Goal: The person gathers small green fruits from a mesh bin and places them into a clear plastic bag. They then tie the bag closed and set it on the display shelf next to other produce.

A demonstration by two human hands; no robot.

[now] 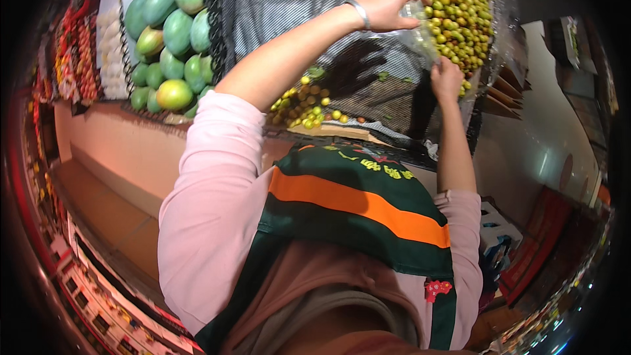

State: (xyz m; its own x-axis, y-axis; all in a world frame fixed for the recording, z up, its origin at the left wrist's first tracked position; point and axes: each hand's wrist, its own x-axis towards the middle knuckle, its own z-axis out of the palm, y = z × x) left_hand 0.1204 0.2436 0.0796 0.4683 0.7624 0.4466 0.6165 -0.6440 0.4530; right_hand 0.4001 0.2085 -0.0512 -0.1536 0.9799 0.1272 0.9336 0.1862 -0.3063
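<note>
A clear plastic bag [419, 34] borders a large heap of small yellow-green and brownish fruits [456, 15] at the upper right. My left hand [392, 6], with a silver bracelet at the wrist, reaches across to the bag's upper left edge, thumb and fingers apart; whether it grips the film is unclear. Lower down, my right hand [447, 79] is closed on the bag's near edge, beside the heap. Black mesh cloth [291, 15] covers the display left of the bag. A smaller group of the same fruits [310, 108] lies at its near edge, with a few green leaves.
Green mangoes [177, 32] fill a black-edged crate at the left, beside pale wrapped fruits [111, 54] and red-netted goods [76, 59]. Brown cardboard flaps [503, 93] stick out right of the heap. A white carton [498, 227] stands low at the right.
</note>
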